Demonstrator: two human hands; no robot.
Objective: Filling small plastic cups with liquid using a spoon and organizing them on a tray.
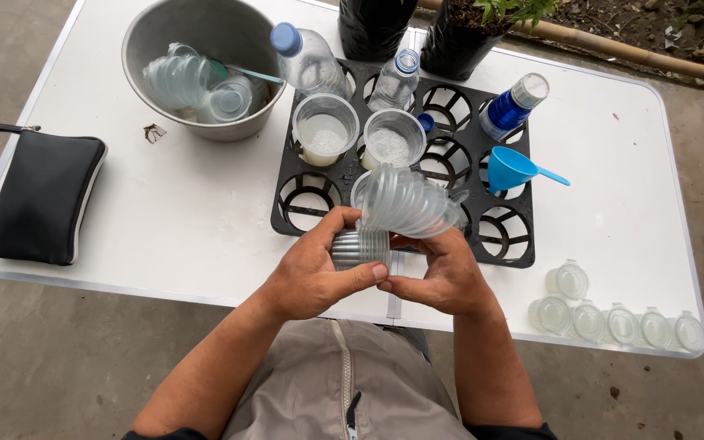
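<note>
A: What are the hands doing?

B: Both grip one nested stack of small clear cups [397, 208], held above the near edge of the white table [181, 220], just in front of the black tray [405, 167]. The left hand [311, 273] is wrapped and pressed around the stack's ribbed lower end, thumb across the front. The right hand [442, 277] pinches the stack from below, where it bends away to the right.

A: How would you separate one well?

B: I'd judge it best to keep the left hand firm on the base and let the right fingertips twist the outermost cup's rim loose rather than pull straight. These thin cups look likely to stick and crumple, and a hard tug could fan the whole stack out.

A: Counts?

B: Six lidded little cups [613, 322] in a row near the right corner, plus one [568, 279] just behind them. Two wider cups stand in the tray, one holding pale liquid [325, 129], one holding white grains [393, 137]. Two clear bottles [311, 59] lie on the tray's far edge, with a blue bottle [511, 104] to the right. One blue funnel [511, 169], one metal bowl [204, 61] of more cups, one black pouch [42, 195], two black plant bags [462, 37] behind
</note>
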